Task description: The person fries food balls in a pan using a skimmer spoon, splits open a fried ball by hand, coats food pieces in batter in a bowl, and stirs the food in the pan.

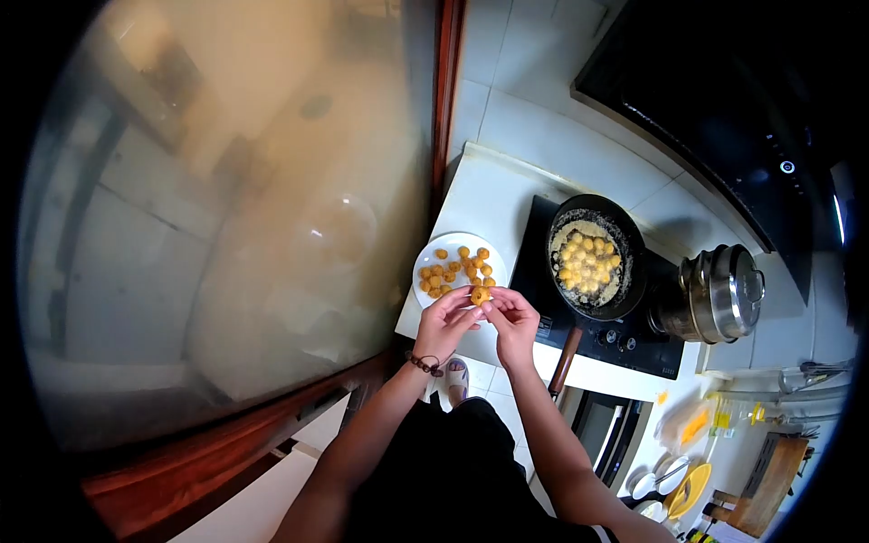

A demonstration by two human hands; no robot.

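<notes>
White desk point(489, 185) is running along a tiled wall point(534, 109), stove point(665, 276) sitting on it. Left hand point(441, 328), with a beaded bracelet point(424, 364) on the wrist, and right hand point(516, 326) are both pinching one little golden ball point(480, 296) between their fingers. Just beyond the hands, a plate point(453, 239) is holding a bunch more balls point(437, 270). Off to the right of the right hand, a pan point(631, 240) is frying yellow balls point(588, 262) in foamy oil, and a steel pot point(724, 294) is standing farther right, lid on.
</notes>
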